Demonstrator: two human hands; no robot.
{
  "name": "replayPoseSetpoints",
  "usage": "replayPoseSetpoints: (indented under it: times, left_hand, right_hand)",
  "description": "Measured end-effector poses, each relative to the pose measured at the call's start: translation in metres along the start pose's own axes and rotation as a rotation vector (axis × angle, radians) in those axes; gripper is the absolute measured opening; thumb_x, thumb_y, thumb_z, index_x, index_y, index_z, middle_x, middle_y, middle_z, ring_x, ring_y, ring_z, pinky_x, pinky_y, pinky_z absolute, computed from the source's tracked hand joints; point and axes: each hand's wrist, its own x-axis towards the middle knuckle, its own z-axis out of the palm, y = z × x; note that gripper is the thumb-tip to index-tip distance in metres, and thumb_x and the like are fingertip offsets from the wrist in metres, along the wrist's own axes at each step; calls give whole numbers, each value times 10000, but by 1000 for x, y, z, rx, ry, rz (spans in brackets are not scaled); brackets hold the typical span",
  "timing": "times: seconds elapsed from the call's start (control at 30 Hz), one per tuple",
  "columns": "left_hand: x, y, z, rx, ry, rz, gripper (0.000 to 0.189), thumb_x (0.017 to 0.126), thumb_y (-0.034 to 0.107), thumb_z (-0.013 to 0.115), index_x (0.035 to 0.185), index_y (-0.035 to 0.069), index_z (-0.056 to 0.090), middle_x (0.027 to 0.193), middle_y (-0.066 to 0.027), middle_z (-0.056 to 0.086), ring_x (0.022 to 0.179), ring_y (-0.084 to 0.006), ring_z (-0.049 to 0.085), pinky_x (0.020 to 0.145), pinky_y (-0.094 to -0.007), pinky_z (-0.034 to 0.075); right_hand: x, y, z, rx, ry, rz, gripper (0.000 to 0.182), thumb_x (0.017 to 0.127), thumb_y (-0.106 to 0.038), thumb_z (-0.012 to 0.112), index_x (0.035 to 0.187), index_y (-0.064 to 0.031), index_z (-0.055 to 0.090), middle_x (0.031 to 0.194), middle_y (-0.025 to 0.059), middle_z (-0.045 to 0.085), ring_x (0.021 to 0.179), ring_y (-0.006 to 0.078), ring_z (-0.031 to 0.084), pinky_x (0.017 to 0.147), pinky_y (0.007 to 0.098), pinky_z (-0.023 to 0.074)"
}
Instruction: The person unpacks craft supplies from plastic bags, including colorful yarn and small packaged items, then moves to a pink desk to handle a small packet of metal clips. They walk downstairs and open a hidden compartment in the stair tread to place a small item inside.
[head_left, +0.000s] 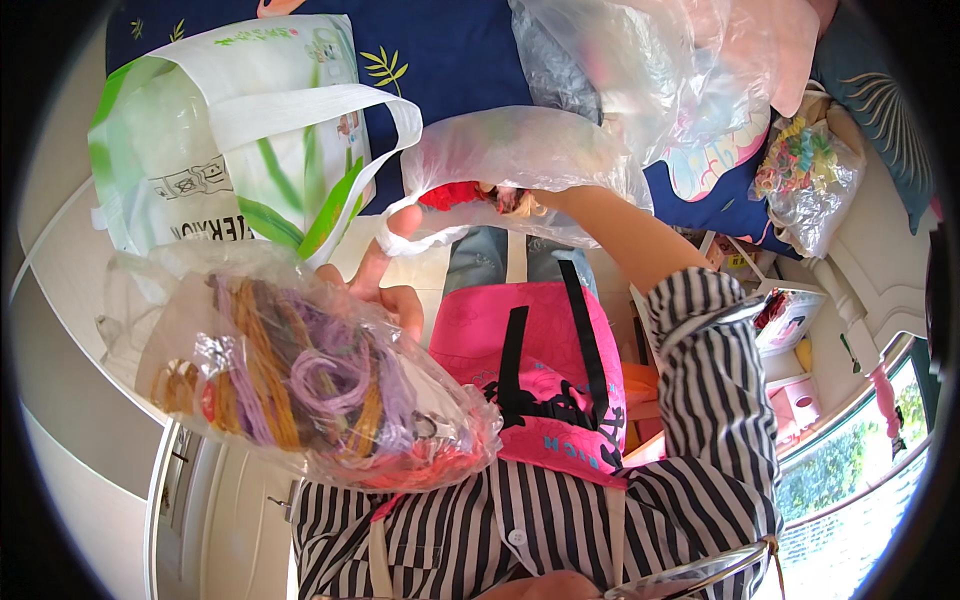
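Note:
My left hand (379, 289) holds a clear plastic bag (300, 367) filled with purple, brown and mustard skeins of thread or yarn, with red strands at its lower end. Its raised index finger hooks the handle (409, 241) of a translucent white plastic bag (517, 146). That bag's mouth faces me. Inside it I see a red bundle (450, 195) and some dark and cream strands (510, 199). My right hand (553, 198) reaches into the same bag; its fingers are hidden, so their grip does not show.
A white and green carrier bag (292, 150) stands at the left on a dark blue cloth (457, 52). More plastic bags (660, 67) lie at the back right, beside a clear bag of colourful curly pieces (810, 172). A pink apron (517, 330) covers my front.

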Motion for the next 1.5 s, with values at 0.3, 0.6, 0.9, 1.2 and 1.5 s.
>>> replayPoseSetpoints:
  times: [0.3, 0.6, 0.9, 1.2, 1.5]
  left_hand:
    - [-4, 3, 4, -8, -6, -16, 73, 900, 215, 602, 958, 220, 646, 1559, 22, -82, 1042, -297, 506, 893, -549, 512]
    - [-2, 13, 8, 29, -41, -29, 89, 901, 168, 600, 936, 227, 657, 1558, 53, -60, 1037, -298, 508, 922, -563, 497]
    - [3, 22, -2, -18, -279, -59, 55, 890, 186, 619, 874, 217, 662, 1552, 79, -70, 1029, -320, 530, 913, -561, 496]
    - [7, 10, -2, -2, -95, 82, 57, 898, 195, 609, 883, 229, 651, 1549, 47, -105, 1014, -306, 528, 893, -547, 515]
    - [5, 9, -8, -5, -71, 154, 59, 905, 203, 598, 891, 242, 641, 1546, 16, -139, 999, -293, 526, 873, -534, 533]
  right_hand:
    - [-67, -27, 4, -904, -176, -287, 346, 741, -117, 636, 1078, -116, 561, 896, 101, 593, 776, 245, 658, 654, 337, 522]
    - [-89, -47, -9, -903, -93, -281, 329, 720, -87, 653, 1035, -108, 560, 853, 105, 598, 746, 253, 650, 623, 331, 516]
    - [-83, -74, -55, -853, 419, -70, 275, 725, -92, 634, 980, -70, 533, 753, 108, 601, 684, 271, 646, 552, 351, 512]
    - [-59, -69, -51, -787, 182, -128, 337, 730, -216, 711, 989, -67, 555, 764, 132, 641, 683, 292, 657, 568, 389, 509]
    - [-42, -83, -65, -805, 448, -88, 243, 808, -183, 654, 971, -71, 513, 751, 135, 651, 723, 307, 671, 579, 372, 529]
